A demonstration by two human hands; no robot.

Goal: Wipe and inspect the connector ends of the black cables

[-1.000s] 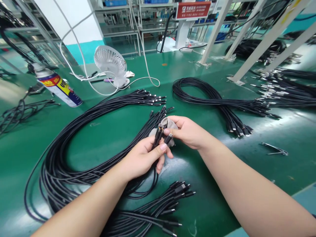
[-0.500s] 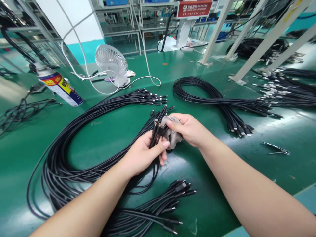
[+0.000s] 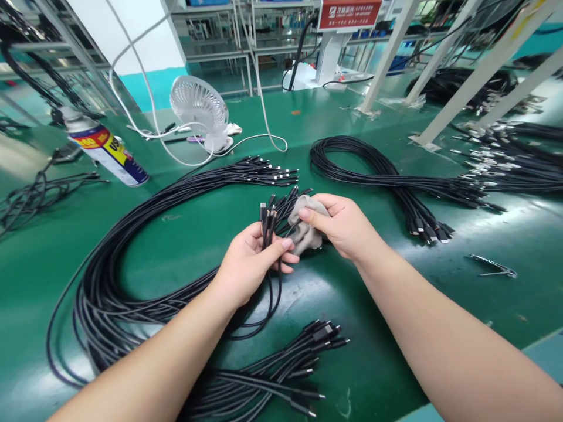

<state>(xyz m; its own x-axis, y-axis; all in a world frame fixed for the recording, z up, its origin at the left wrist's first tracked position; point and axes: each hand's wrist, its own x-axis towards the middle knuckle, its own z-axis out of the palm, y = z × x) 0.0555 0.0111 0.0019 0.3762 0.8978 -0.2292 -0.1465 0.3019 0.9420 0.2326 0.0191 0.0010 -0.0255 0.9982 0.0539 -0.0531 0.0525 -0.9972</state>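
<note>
Several black cable ends with metal-tipped connectors (image 3: 268, 220) stand upright in my left hand (image 3: 253, 258), whose thumb and fingers are closed round them. A crumpled grey cloth (image 3: 307, 231) is pinched between the thumb and fingers of my right hand (image 3: 341, 223). The cloth's lower edge meets the fingertips of my left hand. Behind the hands, more connector ends of the large black cable bundle (image 3: 105, 275) point up and right; the cloth and fingers partly hide them. Below my hands, another fan of cable ends (image 3: 312, 351) lies on the green table (image 3: 365, 310).
A spray can (image 3: 105, 149) and a small white fan (image 3: 200, 111) stand at the back left. A second coiled cable bundle (image 3: 365, 158) lies to the right, near metal nippers (image 3: 491, 265). Slanted white posts (image 3: 466, 76) rise from the table at the back right.
My left hand has shifted slightly left and up with its connectors, away from the cloth. My right hand has risen a little, still pinching the cloth.
</note>
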